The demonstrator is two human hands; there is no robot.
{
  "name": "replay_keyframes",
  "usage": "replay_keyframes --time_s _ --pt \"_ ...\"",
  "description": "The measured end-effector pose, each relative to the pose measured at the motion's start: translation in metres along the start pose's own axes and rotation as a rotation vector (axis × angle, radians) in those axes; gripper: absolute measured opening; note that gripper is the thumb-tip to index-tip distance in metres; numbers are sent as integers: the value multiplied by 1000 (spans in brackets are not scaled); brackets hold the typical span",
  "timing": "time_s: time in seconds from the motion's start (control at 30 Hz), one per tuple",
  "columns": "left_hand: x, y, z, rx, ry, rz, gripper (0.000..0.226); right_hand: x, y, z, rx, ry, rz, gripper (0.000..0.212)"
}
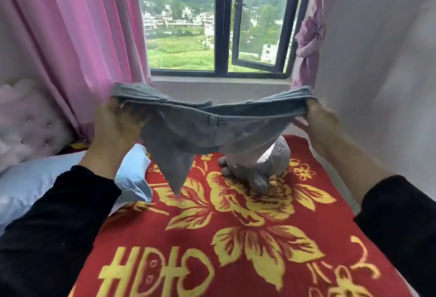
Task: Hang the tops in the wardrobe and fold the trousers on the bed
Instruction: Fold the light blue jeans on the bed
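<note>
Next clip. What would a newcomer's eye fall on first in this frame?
The grey trousers, stretched in mid-air between the left hand and right hand, centre frame. Below them, the red blanket with yellow flowers covers the bed, a grey plush toy lying on it.

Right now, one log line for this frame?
left hand: grips trousers | right hand: grips trousers | trousers: held above red blanket | plush toy: on blanket
</note>
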State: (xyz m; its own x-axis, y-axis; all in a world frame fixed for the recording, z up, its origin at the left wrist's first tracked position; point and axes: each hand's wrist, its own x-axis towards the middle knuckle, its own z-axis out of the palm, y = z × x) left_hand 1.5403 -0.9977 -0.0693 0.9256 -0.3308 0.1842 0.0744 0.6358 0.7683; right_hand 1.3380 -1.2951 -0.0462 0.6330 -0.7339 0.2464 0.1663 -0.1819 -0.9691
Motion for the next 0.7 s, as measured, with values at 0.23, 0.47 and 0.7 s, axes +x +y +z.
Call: replay_keyframes --time_s 0.23,0.47,0.7 --pt "-102 -110 -110 95 432 -280 29 -81 152 5 -331 -179 239 28" --pt "-235 -209 -216 556 565 -706 29 -193 303 -28 -822 -374 599 43" --pt "-348 -232 -296 1537 180 -938 18 -281 334 -62 -1222 -907 664 65"
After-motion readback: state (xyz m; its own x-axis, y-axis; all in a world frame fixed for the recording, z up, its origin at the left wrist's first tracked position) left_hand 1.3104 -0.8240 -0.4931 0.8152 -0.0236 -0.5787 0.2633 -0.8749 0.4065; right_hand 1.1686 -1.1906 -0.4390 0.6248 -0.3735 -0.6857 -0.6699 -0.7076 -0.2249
